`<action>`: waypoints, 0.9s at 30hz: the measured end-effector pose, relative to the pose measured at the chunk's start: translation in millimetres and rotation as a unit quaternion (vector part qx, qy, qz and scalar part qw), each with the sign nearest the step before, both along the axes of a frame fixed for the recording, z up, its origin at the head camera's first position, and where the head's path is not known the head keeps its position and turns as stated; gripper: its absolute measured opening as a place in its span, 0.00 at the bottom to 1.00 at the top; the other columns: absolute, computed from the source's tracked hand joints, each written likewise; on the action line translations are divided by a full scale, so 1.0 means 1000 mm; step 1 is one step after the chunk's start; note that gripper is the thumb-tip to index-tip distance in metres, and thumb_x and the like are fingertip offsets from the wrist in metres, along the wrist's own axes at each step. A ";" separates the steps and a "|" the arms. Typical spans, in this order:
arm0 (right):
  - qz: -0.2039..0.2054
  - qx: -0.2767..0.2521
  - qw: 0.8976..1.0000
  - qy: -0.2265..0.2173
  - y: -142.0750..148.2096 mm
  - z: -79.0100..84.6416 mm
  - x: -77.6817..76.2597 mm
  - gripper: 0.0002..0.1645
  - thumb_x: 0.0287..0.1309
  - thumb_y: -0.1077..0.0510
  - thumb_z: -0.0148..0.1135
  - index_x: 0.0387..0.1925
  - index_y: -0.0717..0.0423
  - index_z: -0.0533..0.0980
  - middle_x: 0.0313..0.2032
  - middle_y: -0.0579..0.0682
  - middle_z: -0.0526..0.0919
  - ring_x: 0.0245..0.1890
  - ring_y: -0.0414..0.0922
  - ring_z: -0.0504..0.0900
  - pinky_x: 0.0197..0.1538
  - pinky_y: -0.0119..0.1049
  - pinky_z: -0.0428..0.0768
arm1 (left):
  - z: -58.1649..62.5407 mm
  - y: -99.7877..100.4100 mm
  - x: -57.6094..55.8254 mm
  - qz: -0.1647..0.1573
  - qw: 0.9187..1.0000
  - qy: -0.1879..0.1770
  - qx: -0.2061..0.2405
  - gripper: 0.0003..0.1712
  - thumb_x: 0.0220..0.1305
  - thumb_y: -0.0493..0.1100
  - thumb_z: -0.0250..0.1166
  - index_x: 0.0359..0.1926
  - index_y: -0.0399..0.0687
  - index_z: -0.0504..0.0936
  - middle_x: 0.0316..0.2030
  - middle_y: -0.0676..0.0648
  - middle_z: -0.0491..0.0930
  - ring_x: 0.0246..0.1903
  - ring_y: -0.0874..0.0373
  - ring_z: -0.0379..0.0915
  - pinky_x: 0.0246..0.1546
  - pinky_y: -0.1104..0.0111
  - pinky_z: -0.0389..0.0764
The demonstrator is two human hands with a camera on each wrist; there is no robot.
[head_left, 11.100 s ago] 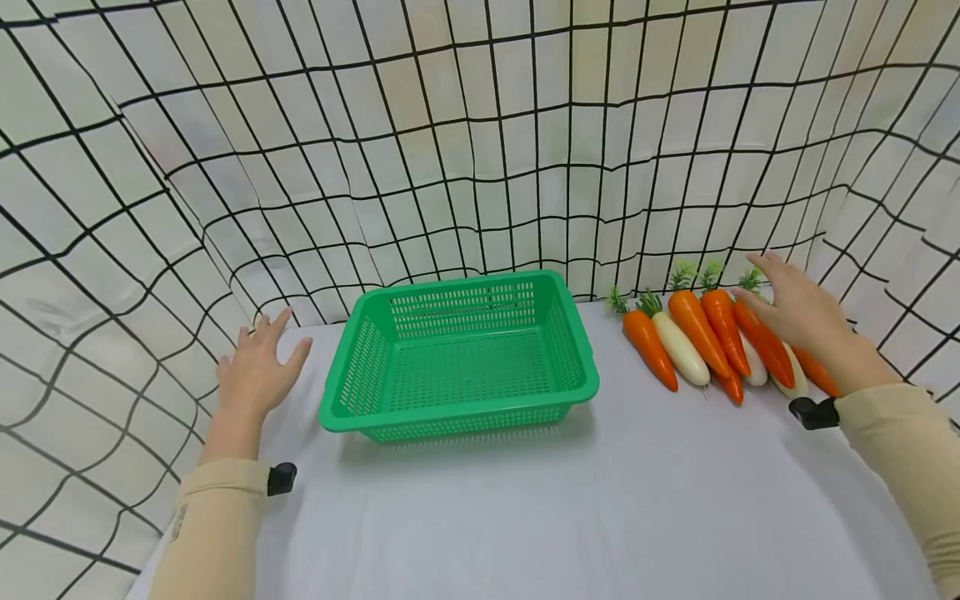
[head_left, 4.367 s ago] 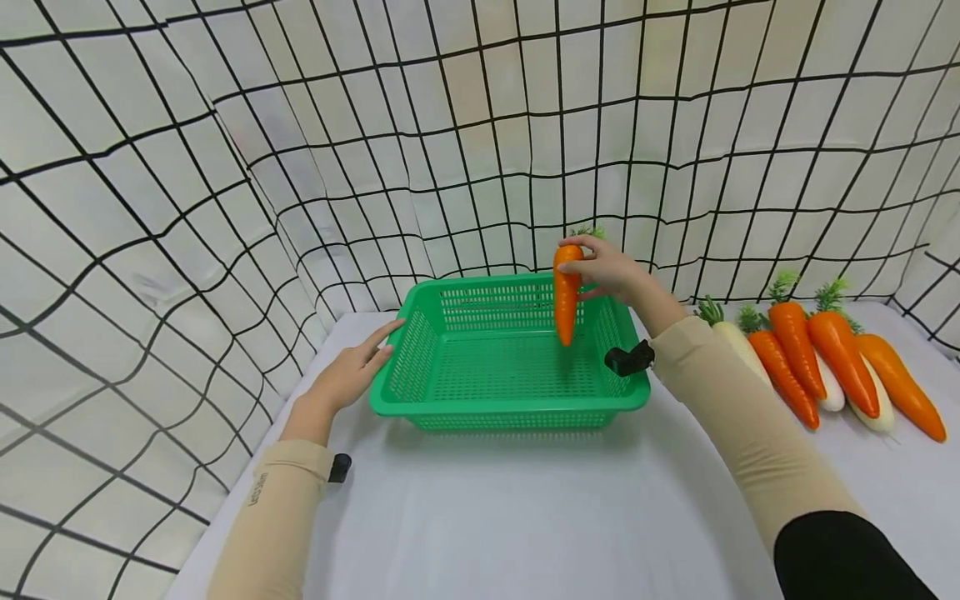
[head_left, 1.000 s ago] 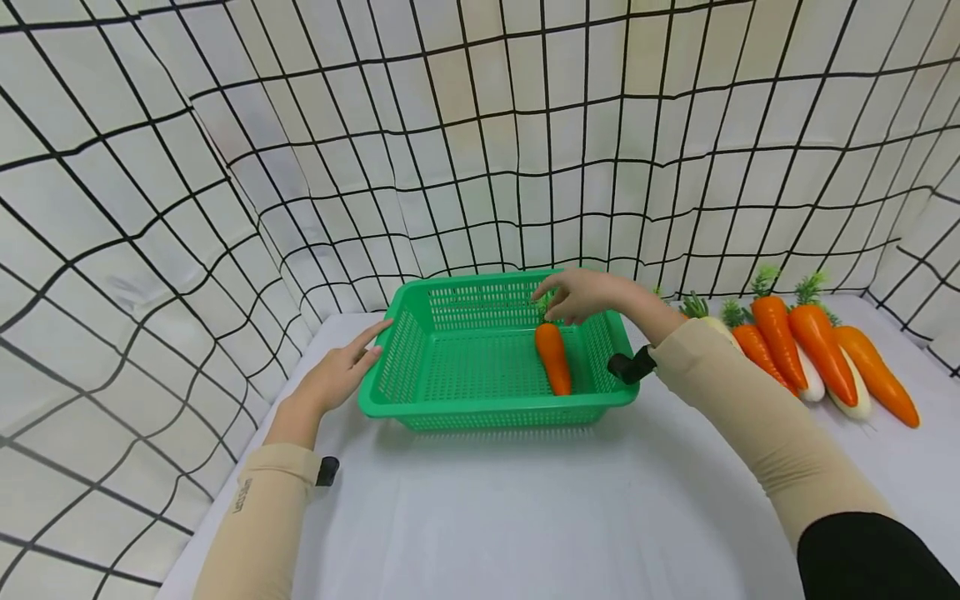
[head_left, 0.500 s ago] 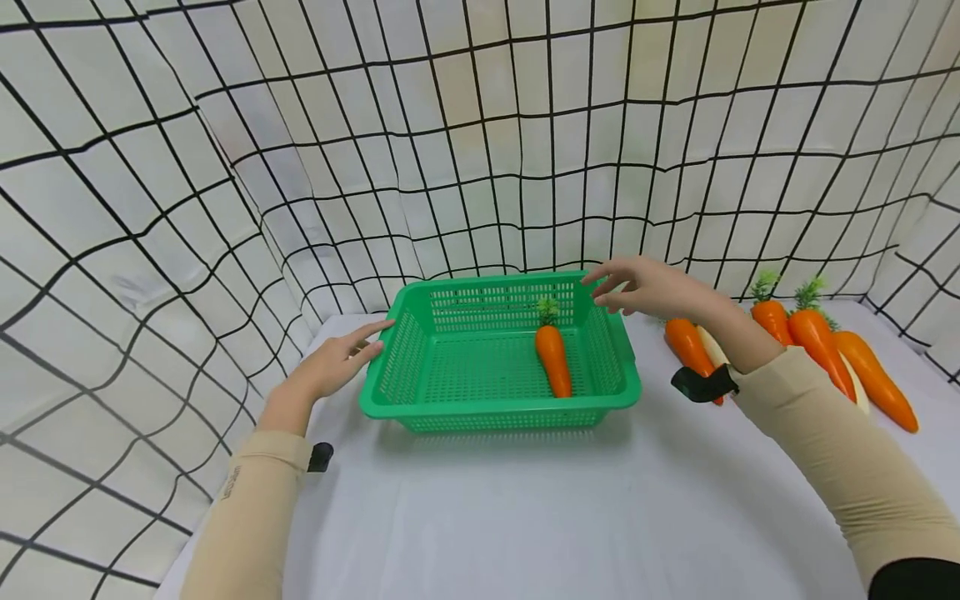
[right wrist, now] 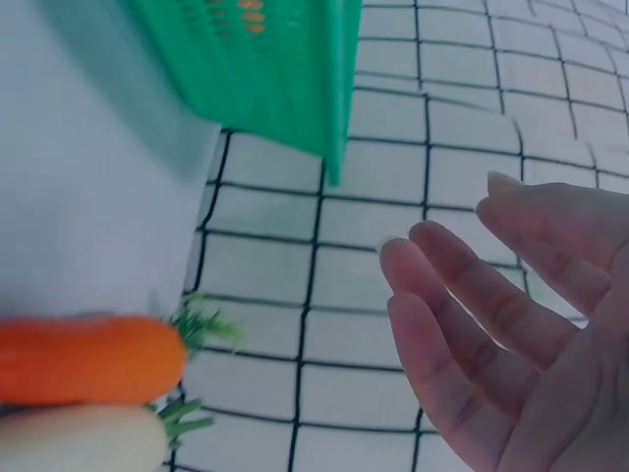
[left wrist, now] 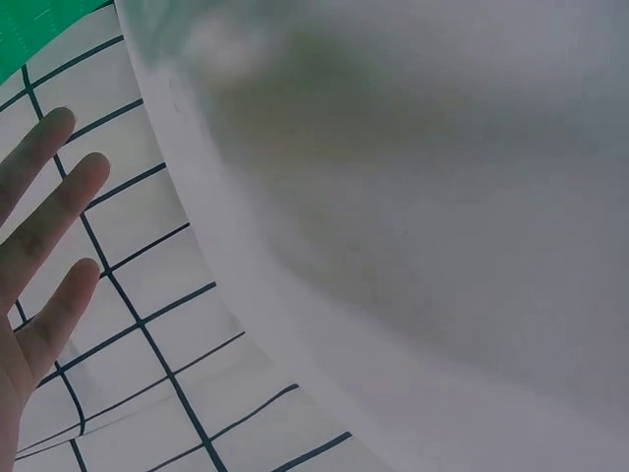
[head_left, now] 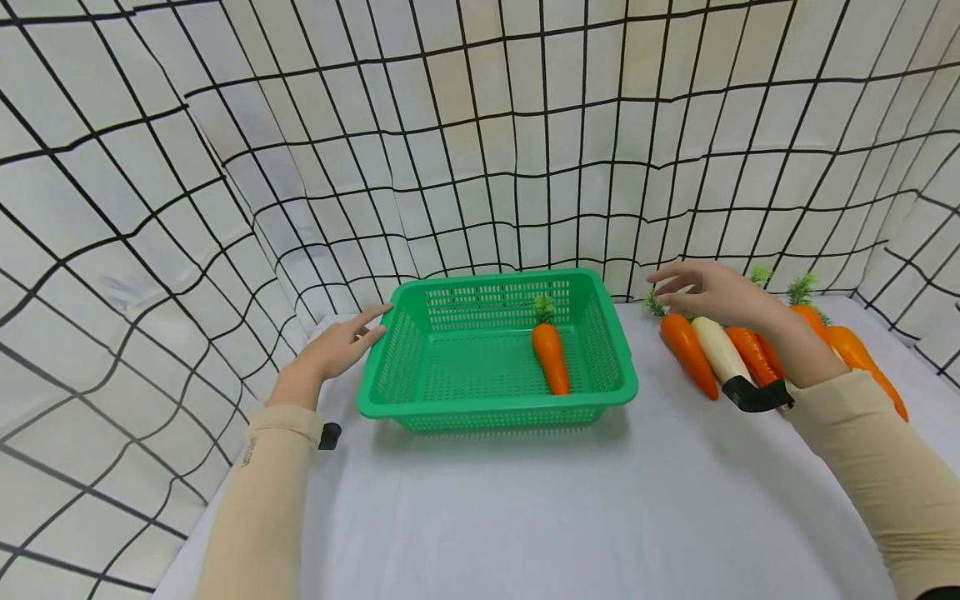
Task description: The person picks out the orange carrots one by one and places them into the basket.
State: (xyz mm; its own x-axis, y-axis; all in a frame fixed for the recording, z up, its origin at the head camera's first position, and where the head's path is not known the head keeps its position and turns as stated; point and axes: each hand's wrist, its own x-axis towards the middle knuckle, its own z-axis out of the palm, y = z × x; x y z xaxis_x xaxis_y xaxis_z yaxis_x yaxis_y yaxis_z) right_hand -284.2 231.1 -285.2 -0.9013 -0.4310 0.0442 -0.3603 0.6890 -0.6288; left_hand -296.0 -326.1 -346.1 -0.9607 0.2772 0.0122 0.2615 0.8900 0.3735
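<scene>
In the head view one orange carrot [head_left: 551, 358] with a green top lies inside the green plastic basket [head_left: 495, 406], towards its right side. My left hand [head_left: 341, 343] rests its fingertips at the basket's left rim, fingers fairly straight. My right hand [head_left: 708, 292] hovers above the row of vegetables with loosely bent fingers and holds nothing. Below it lie an orange carrot [head_left: 688, 356] and a white radish [head_left: 718, 348]. The right wrist view shows my right hand [right wrist: 521, 334] apart from the carrot [right wrist: 93, 359] and the radish [right wrist: 84, 439].
More carrots, among them an orange one [head_left: 862, 358], lie at the right, partly hidden by my right forearm. A white wall with a black grid net [head_left: 480, 150] stands behind and at both sides. A white cloth [head_left: 480, 508] covers the table.
Earlier my right hand brought a carrot over the basket and let it go inside. Since then it has moved right, back above the vegetables. My left hand has stayed at the basket's left rim.
</scene>
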 end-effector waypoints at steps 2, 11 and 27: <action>-0.007 0.006 1.000 0.000 0.006 -0.006 -0.003 0.24 0.76 0.60 0.56 0.68 0.64 0.71 0.57 0.69 0.80 0.48 0.59 0.84 0.50 0.52 0.84 | -0.003 -0.001 0.001 -0.001 1.000 0.003 -0.003 0.38 0.81 0.66 0.40 0.82 0.57 0.52 0.63 0.28 0.74 0.59 0.30 0.74 0.57 0.33 0.70; -0.043 0.037 0.998 -0.013 0.026 -0.037 -0.018 0.24 0.73 0.64 0.57 0.66 0.70 0.70 0.55 0.74 0.79 0.43 0.61 0.84 0.44 0.52 0.86 | -0.003 -0.004 -0.002 -0.002 0.999 0.017 -0.037 0.38 0.80 0.67 0.38 0.83 0.60 0.50 0.62 0.29 0.75 0.57 0.29 0.75 0.54 0.34 0.73; -0.085 0.052 0.992 -0.074 0.032 -0.070 -0.034 0.29 0.69 0.63 0.62 0.66 0.73 0.67 0.59 0.80 0.72 0.33 0.49 0.82 0.39 0.42 0.86 | -0.008 0.002 0.002 0.010 0.999 0.022 -0.040 0.37 0.80 0.67 0.38 0.83 0.62 0.50 0.61 0.29 0.77 0.53 0.31 0.78 0.47 0.39 0.78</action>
